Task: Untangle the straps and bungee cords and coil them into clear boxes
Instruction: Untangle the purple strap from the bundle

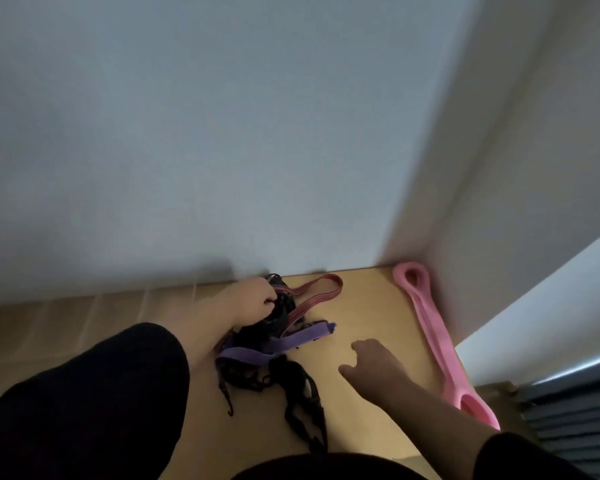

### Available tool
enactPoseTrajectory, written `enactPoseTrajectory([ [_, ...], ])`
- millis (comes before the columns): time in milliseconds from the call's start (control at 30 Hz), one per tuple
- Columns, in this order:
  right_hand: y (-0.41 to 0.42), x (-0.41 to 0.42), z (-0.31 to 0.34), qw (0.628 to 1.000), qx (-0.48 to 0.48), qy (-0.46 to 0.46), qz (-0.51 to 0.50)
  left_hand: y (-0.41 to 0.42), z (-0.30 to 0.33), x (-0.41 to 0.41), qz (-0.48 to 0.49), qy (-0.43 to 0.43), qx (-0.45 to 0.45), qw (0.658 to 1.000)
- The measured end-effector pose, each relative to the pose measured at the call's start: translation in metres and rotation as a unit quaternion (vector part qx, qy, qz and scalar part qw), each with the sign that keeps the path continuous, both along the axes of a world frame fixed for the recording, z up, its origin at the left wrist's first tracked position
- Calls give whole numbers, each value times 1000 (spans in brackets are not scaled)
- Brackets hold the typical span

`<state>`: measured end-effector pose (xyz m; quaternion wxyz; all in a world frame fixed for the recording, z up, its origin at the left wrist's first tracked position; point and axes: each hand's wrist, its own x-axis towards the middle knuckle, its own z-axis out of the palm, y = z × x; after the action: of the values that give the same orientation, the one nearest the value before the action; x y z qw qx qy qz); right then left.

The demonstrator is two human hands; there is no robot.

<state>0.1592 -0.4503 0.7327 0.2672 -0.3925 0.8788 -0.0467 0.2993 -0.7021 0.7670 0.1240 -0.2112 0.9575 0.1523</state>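
Note:
A tangled heap of straps and cords [274, 327] lies on the wooden floor near the wall. It holds a purple flat strap [291, 342], a red striped bungee loop [321, 289] and black cords with hooks [300, 400]. My left hand [255, 299] grips the dark top of the heap, fingers curled into it. My right hand [371, 367] hovers just right of the heap, fingers loosely spread, holding nothing. No clear box is in view.
A long pink resistance band [437, 344] lies stretched along the right wall. White walls [222, 150] meet in a corner behind the heap. A dark ribbed object [575, 420] sits at the lower right. Bare wooden floor [371, 306] lies between heap and band.

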Motion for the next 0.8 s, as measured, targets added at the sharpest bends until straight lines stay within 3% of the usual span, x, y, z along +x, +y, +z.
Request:
enactPoseTrajectory([
  [133,-32,26,-5,998,0,-9,65,5,-11,51,33,-30,29,999],
  [367,-69,64,-11,988,-34,-37,144,34,-26,97,65,11,53,996],
  [667,-68,71,-32,988,87,-10,131,41,-57,106,73,47,50,995],
  [800,-65,71,-44,991,96,-14,90,42,-68,100,51,42,63,996],
])
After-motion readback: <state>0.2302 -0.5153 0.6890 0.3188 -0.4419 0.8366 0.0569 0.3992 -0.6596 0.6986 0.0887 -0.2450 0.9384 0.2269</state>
